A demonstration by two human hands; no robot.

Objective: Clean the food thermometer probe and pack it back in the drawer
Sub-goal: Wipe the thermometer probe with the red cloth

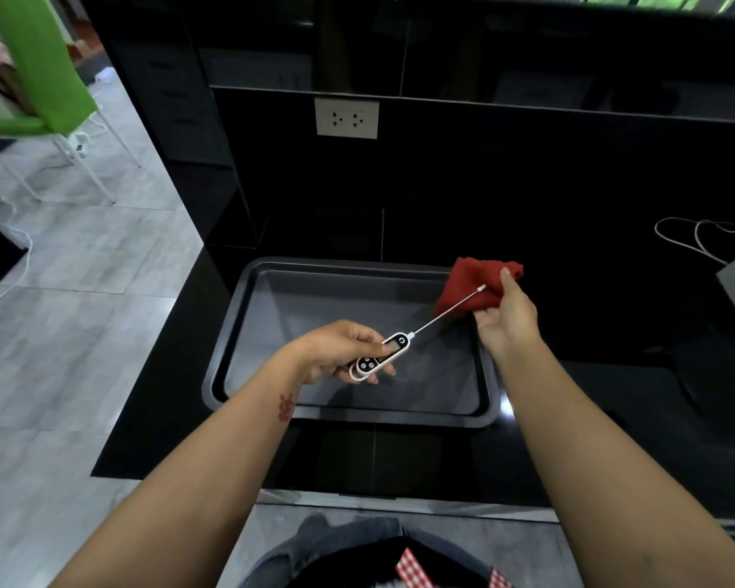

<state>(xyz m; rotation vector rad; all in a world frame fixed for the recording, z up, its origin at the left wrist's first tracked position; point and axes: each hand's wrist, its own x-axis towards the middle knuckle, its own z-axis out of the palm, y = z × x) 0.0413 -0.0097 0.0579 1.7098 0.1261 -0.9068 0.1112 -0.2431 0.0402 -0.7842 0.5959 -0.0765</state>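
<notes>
1. Landmark: the grey baking tray (247,333) on the black worktop (612,418). All positions below are given relative to it.
2. Left hand (340,350): grip closed around the white body of the food thermometer (380,356), above the tray's middle, display and buttons facing up.
3. Probe (446,309): extends from the body toward the tray's far right corner. Its long axis runs diagonally, up and away from the left hand, with the tip (481,287) pointing at the right hand.
4. Right hand (506,316): above the tray's right rim, grip closed on a bunched red cloth (467,286). The thumb presses the cloth from the far side.
5. Key relation: the probe tip lies across the cloth's face. Contact cannot be confirmed from this view.
6. Judgement: the wiping stroke should follow the probe axis, and the right hand is the nearer one to perform it.
7. No drawer can be identified in view.
</notes>
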